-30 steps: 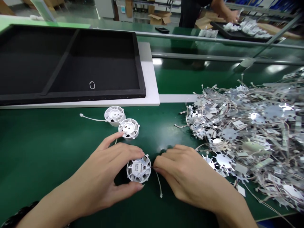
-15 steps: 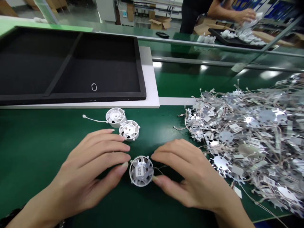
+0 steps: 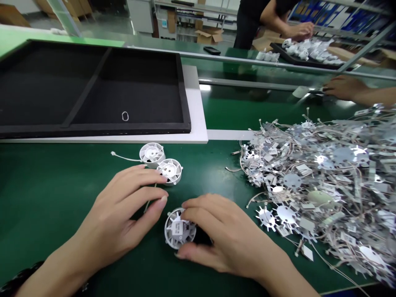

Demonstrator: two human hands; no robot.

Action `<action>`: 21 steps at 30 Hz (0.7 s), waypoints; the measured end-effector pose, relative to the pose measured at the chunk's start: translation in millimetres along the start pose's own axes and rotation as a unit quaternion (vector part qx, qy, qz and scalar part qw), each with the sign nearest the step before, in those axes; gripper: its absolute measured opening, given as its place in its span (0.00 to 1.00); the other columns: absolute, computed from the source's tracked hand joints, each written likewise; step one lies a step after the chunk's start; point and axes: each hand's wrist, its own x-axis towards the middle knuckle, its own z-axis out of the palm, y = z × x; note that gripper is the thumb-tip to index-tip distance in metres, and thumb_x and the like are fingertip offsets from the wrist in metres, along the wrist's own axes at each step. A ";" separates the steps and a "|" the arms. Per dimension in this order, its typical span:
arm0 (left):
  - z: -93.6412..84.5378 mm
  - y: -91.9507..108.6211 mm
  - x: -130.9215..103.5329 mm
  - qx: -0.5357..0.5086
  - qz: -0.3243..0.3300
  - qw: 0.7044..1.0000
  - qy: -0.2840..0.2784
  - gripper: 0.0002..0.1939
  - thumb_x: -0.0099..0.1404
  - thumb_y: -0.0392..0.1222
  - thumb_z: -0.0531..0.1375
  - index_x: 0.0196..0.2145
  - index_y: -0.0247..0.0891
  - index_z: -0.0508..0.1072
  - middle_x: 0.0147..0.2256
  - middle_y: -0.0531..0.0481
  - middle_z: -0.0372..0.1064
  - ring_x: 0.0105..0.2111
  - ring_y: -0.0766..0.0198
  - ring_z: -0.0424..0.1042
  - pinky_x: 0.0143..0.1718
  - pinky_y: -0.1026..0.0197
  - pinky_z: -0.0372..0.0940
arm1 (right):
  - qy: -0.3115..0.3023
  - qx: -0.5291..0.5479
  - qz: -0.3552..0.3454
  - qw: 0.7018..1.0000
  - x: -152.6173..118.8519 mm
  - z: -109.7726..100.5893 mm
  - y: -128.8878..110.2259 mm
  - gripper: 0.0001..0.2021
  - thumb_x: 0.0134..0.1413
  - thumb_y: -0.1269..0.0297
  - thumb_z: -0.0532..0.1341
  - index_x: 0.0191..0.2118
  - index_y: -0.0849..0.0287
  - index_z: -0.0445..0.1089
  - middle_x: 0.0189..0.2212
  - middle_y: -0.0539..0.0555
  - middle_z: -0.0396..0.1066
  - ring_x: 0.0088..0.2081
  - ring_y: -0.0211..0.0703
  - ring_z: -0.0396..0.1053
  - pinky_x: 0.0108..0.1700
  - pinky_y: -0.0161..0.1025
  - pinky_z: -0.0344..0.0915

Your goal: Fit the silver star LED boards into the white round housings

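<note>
On the bench [image 3: 210, 165], the right hand [image 3: 221, 233] grasped the fan [image 3: 177, 229] by its rim, judged soundest; left hand [image 3: 119, 210] curved, fingers loose; fan seemed light, stiff, fragile-ribbed.

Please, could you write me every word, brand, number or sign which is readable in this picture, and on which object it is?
No text can be read with certainty.
Label on the white fan in the right hand: printed marks, too small and blurred.
Pale rectangular pieces in the pile of silvery parts: any print is too small.
Small blue-and-white panel in the background: too small to read.
</note>
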 end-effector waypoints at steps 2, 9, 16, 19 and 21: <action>-1.1 -1.1 1.5 0.031 -0.022 0.999 0.008 0.06 0.77 0.34 0.56 0.45 0.43 0.72 0.50 0.53 0.73 0.54 0.64 0.72 0.64 0.60 0.62 | 0.008 0.008 -0.020 1.000 1.7 2.6 -2.4 0.18 0.75 0.49 0.59 0.46 0.61 0.73 0.45 0.56 0.82 0.44 0.45 0.79 0.44 0.40 0.71; 0.7 -9.6 -1.3 0.042 -0.151 0.987 -0.021 0.13 0.79 0.54 0.55 0.49 0.46 0.72 0.41 0.55 0.77 0.35 0.63 0.78 0.35 0.63 0.73 | 0.076 0.005 0.033 0.997 4.0 -4.2 -5.2 0.13 0.77 0.56 0.57 0.49 0.61 0.72 0.45 0.57 0.81 0.45 0.44 0.79 0.47 0.39 0.73; 18.7 7.9 -10.4 -0.128 -0.073 0.986 -0.084 0.12 0.81 0.38 0.52 0.54 0.48 0.72 0.49 0.55 0.77 0.47 0.69 0.78 0.51 0.70 0.71 | 0.074 0.008 0.149 0.986 6.6 -4.9 -0.2 0.13 0.70 0.67 0.58 0.57 0.61 0.69 0.56 0.60 0.76 0.57 0.48 0.75 0.56 0.45 0.73; 14.3 13.7 -7.4 -0.138 -0.012 0.986 -0.089 0.18 0.79 0.31 0.49 0.55 0.47 0.71 0.49 0.56 0.77 0.48 0.72 0.77 0.52 0.72 0.69 | 0.068 0.021 0.171 0.983 15.2 -5.6 -0.6 0.15 0.68 0.69 0.58 0.58 0.60 0.69 0.57 0.60 0.75 0.59 0.50 0.74 0.57 0.48 0.71; 8.5 9.6 -3.9 -0.104 -0.029 0.993 -0.049 0.16 0.78 0.31 0.50 0.52 0.48 0.72 0.47 0.57 0.77 0.47 0.71 0.77 0.52 0.71 0.70 | 0.074 0.041 0.216 0.973 23.9 -5.9 -1.6 0.09 0.69 0.65 0.58 0.50 0.59 0.72 0.47 0.57 0.79 0.50 0.50 0.78 0.50 0.47 0.73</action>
